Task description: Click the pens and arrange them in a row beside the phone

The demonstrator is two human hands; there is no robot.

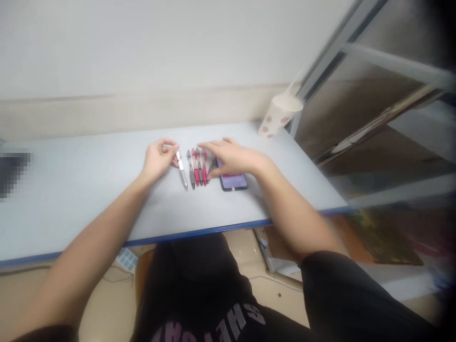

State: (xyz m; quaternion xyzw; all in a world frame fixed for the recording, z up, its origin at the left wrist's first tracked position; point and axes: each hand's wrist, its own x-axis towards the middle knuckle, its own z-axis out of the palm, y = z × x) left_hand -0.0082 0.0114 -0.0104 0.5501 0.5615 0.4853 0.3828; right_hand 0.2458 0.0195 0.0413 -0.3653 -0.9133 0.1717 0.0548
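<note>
My left hand (162,157) pinches the upper end of a white and grey pen (182,172), which points toward me on the table. Just right of it several pens lie side by side in a row: a grey one (191,170) on the left, then red ones (195,168) mixed with another grey one (200,170). Over the right end of this row is my right hand (228,156), with thumb and fingers spread apart and nothing visible between them. Beneath that hand a phone (233,182) with a lit screen lies partly covered.
A white paper cup (280,116) with red patterns and a stick in it stands at the back right corner of the light blue table (89,190). A pixelated dark object (12,172) is at the far left. A metal-framed glass panel (384,118) borders the right side.
</note>
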